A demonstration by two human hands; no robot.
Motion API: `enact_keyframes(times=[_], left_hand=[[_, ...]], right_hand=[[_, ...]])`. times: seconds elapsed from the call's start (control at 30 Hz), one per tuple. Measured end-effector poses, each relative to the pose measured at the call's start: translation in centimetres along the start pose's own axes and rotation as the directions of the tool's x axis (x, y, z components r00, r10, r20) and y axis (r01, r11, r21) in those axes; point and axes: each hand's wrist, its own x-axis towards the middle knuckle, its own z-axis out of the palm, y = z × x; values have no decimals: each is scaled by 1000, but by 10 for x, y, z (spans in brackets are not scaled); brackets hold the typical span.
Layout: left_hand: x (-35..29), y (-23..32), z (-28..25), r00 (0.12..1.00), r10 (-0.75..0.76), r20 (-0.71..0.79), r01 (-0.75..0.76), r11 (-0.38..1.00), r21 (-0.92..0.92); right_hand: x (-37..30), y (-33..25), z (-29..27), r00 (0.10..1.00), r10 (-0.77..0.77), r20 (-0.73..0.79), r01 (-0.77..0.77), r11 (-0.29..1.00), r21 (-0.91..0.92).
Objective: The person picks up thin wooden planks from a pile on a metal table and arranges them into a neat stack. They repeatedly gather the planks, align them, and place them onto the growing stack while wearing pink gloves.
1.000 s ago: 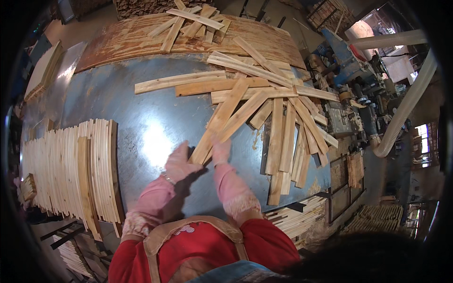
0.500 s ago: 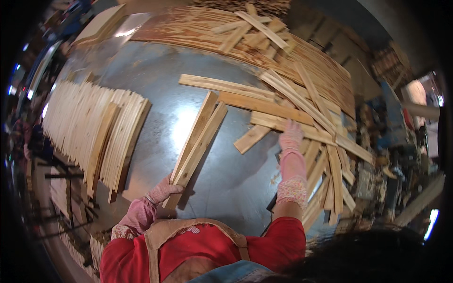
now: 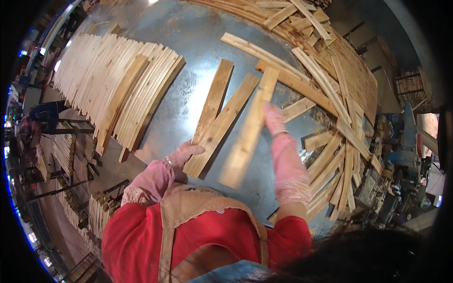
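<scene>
In a pink glove, my left hand (image 3: 186, 153) is closed on the near ends of two wooden slats. One slat (image 3: 214, 96) points away to the far side, and the other slat (image 3: 225, 122) crosses over its near end, so their far ends spread apart. To the right, my gloved right hand (image 3: 273, 119) grips a third slat (image 3: 252, 127) by its right edge. That slat is slanted much like the other two, its near end smeared by motion. Pink sleeves cover both forearms.
A metal tabletop (image 3: 200, 35) lies under everything. Slats stand in a tight row (image 3: 106, 80) at the left, with a darker slat (image 3: 123, 101) on top. A loose heap of slats (image 3: 347, 118) covers the right side. Far left, another person (image 3: 37, 127) is near more stacked wood.
My right hand has drawn a slat out of the heap and brought it left beside the other two. The slats in my left hand have fanned apart. The view has shifted too.
</scene>
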Motion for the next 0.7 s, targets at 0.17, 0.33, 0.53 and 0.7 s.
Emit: enact_keyframes(times=[0.17,0.33,0.53,0.7], left_hand=[[14,-30,-32,889,458,28,-423,795,434],[-26,-1,-73,962,272,22,-245,826,507],[-147,60,-157,948,250,-197,-32,690,723],[-223,63,-224,849,338,-406,101,651,752]], right_hand=[[-45,-8,157,979,204,-15,-149,759,634],[-44,-34,208,957,278,81,-208,464,861],[-26,-68,188,987,139,79,-150,632,760],[-50,-167,260,927,375,-27,-343,816,-466]])
